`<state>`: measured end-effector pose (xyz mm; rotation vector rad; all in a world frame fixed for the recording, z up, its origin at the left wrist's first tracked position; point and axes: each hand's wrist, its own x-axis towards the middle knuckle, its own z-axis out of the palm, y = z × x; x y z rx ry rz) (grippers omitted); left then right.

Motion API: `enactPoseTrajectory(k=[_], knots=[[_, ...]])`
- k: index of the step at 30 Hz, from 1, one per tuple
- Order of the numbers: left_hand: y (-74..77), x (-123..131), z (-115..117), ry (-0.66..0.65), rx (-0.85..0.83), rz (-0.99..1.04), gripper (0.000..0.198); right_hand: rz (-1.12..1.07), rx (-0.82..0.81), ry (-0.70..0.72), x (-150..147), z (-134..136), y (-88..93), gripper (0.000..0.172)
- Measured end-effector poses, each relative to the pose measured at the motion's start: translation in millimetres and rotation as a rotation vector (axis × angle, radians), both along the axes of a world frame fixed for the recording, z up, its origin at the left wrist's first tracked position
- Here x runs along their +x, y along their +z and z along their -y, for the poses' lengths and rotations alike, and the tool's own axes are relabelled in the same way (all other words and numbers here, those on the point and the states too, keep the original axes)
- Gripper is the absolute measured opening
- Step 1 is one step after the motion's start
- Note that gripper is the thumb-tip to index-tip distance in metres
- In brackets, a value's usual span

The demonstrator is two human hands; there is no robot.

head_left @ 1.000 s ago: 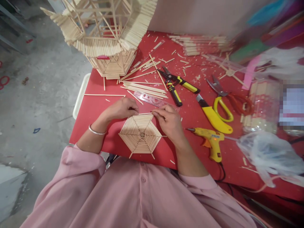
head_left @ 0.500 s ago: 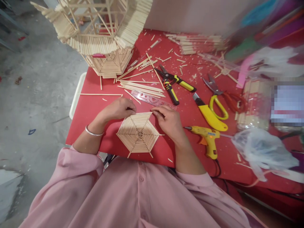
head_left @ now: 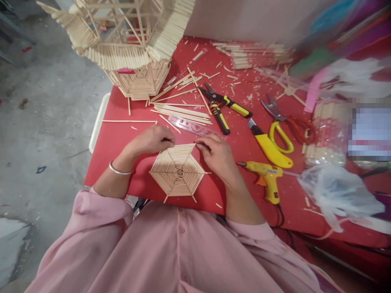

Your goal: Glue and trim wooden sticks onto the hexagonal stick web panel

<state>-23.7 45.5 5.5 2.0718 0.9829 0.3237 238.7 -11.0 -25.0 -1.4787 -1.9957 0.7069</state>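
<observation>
A six-sided panel of thin wooden sticks, laid in rings like a web, lies flat near the table's front edge. Bare stick ends poke out at some of its corners. Along its far side runs the outermost wooden stick. My left hand, a silver bangle on its wrist, has its fingers closed at the stick's left end. At the other end my right hand pinches with thumb and forefinger. The fingers partly hide both ends of this stick.
A stick-built model stands at the back left. Loose sticks, a clear ruler and black-yellow pliers lie beyond my hands. To the right are a yellow utility knife, scissors, a glue gun and a plastic bag.
</observation>
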Motion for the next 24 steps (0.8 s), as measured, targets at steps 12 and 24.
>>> enactPoseTrajectory(k=[12,24], knots=[[-4.4,13.0,9.6,0.087,0.201,0.115,0.017,0.034,0.142,0.016,-7.8,-6.6,-2.7,0.023],[-20.3,35.3,13.5,0.297,0.221,0.452,0.019,0.153,0.278,-0.249,28.8,-21.3,21.0,0.028]])
